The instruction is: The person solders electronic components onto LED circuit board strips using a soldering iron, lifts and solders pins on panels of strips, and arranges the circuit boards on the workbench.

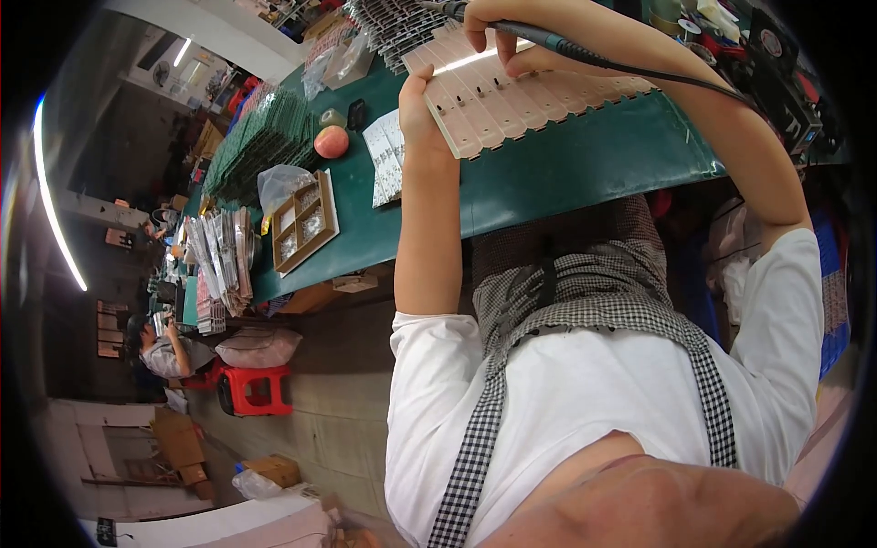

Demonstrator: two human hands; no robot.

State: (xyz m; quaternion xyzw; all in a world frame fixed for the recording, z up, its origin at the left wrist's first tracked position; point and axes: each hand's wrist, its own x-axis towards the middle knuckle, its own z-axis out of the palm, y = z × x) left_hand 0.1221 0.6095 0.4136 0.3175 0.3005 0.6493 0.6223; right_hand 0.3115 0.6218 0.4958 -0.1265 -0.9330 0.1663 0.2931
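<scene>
My left hand grips the left edge of a pale panel of joined strips, thumb on top. The panel has a notched near edge, and a few small black parts stand in a row on it. My right hand is over the panel's far part, its fingers bent down to the surface. A pen-shaped tool with a dark teal handle and a cable, like a soldering iron, lies through this hand. Whether the fingertips also pinch a small part cannot be made out.
Left of the panel lie white strips, a red apple, a tape roll and a divided tray of small parts. Green boards are stacked behind. A black device stands right. Another person sits far left.
</scene>
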